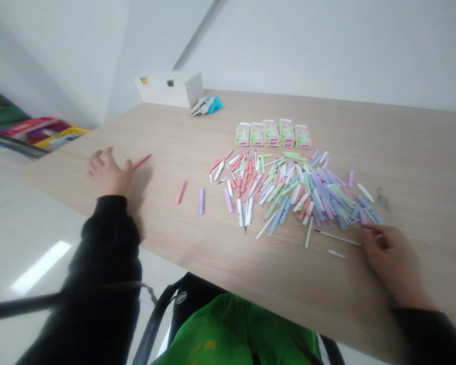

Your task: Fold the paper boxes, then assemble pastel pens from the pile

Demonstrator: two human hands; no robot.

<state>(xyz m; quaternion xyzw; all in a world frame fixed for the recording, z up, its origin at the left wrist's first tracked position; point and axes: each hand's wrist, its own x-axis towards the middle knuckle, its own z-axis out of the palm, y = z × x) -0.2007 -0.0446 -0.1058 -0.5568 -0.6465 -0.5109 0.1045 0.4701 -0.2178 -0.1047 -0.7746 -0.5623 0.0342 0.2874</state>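
My left hand (110,172) is at the left of the table, fingers spread. By its thumb lies a red pen-like stick (142,161); whether they touch is unclear. My right hand (393,261) rests at the right front of the pile, its fingers curled together. Anything between them is hidden. A thin white stick with a dark tip (338,237) ends at its thumb, and a purple piece (363,216) lies just beyond the fingertips. The pile of pastel pen parts (289,187) holds red, green, blue, purple and white pieces.
Small green-and-pink boxes (271,133) are lined up behind the pile. A white box (167,90) and grey-and-blue gloves (208,105) sit at the back left. A pink piece (180,193) and a purple piece (201,202) lie apart. A small white piece (336,253) lies in front.
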